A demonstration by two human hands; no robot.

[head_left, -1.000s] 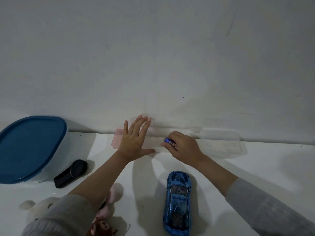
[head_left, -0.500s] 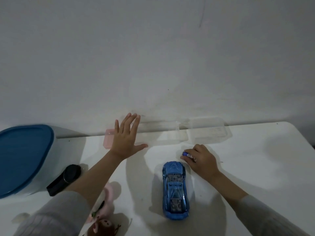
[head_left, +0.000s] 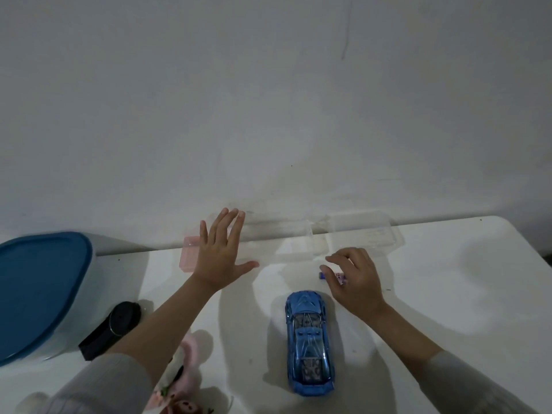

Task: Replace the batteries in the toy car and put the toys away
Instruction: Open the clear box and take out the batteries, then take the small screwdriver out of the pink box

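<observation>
The blue toy car [head_left: 309, 345] stands on the white table [head_left: 448, 294], nose pointing away from me. Just beyond its front right corner a small blue and pink battery [head_left: 324, 275] lies on the table. My right hand [head_left: 355, 282] hovers over it with the fingers curled and apart, the thumb at the battery. My left hand [head_left: 219, 255] rests flat, fingers spread, on a clear plastic box [head_left: 280, 234] with a pink end [head_left: 188, 255] by the wall.
The clear lid [head_left: 367, 234] of the box lies open to its right. A white bin with a blue lid [head_left: 38, 288] stands at the left, a black cylindrical object [head_left: 110, 330] beside it. A pink plush toy [head_left: 182, 383] lies under my left forearm. The table ends at the right.
My right hand carried the battery from the clear box toward me to the table beside the car's front, and its fingers have opened. The left hand stayed on the box.
</observation>
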